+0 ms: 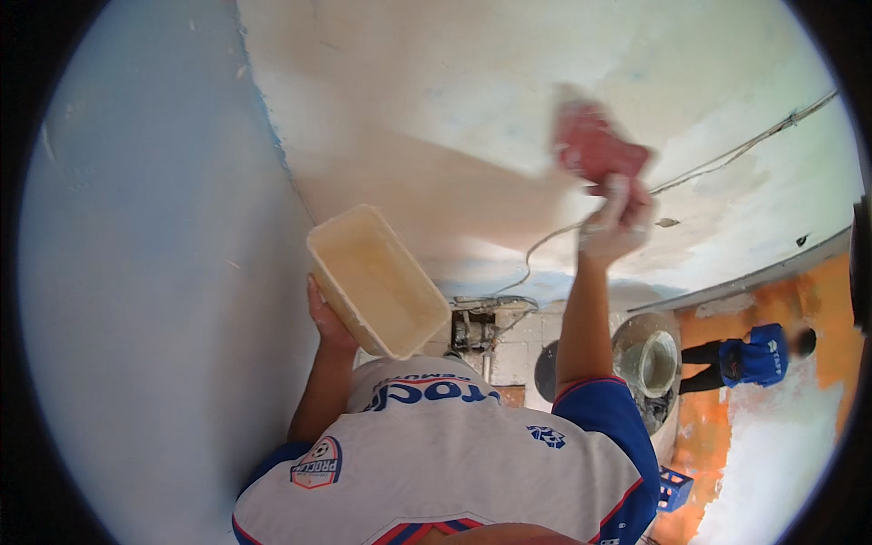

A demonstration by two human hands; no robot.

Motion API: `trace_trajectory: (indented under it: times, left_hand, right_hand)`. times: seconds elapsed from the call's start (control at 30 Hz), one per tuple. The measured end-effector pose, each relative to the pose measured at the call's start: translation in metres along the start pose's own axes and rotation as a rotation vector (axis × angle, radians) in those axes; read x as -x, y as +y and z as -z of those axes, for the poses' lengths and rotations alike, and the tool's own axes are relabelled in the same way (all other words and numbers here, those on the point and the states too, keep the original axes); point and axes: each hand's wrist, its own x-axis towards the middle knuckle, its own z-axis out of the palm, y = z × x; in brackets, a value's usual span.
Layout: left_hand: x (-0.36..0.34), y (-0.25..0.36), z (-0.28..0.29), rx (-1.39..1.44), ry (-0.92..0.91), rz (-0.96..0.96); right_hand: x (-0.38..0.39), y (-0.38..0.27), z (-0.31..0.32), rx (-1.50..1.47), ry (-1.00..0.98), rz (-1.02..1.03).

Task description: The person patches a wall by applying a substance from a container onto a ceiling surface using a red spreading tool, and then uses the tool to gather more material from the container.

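Observation:
My left hand [329, 318] grips a cream-coloured rectangular plastic tub [377, 282] by its left side, tilted, with its open top toward me. Inside the tub shows a pale, yellowish surface; whether paste lies in it I cannot tell. Raised high on the right, my right hand [619, 218] has its fingers closed on a flat red scraper [595, 141]. Motion blurs the scraper, and white smears show on it and on my fingers. It is in front of the off-white, patchy wall [436, 100]; contact with the wall cannot be made out.
A pale blue wall [136, 227] meets the patchy wall at left. Loose cable [727, 154] runs along the latter. Down to the right are a whitish bucket [658, 363] in a round basin [627, 338], a blue crate [674, 489] and a person in blue [761, 354].

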Motion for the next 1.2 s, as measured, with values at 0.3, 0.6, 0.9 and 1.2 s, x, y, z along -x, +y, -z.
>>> trace_trajectory:
  times: [0.3, 0.6, 0.9, 1.2]
  left_hand:
    - [0.001, 0.015, 0.017, 0.063, -0.075, -0.056]
    - [0.007, 0.012, 0.023, 0.035, 0.011, -0.086]
    - [0.013, 0.013, 0.023, 0.047, -0.002, -0.086]
    - [0.016, 0.009, 0.019, 0.029, 0.005, -0.099]
  right_hand:
    - [-0.019, -0.013, -0.001, -0.166, 0.266, -0.117]
    - [-0.023, 0.007, -0.008, -0.049, 0.017, -0.035]
    - [-0.009, 0.001, -0.01, 0.28, -0.418, 0.167]
    - [-0.002, -0.014, -0.009, 0.272, -0.602, 0.371]
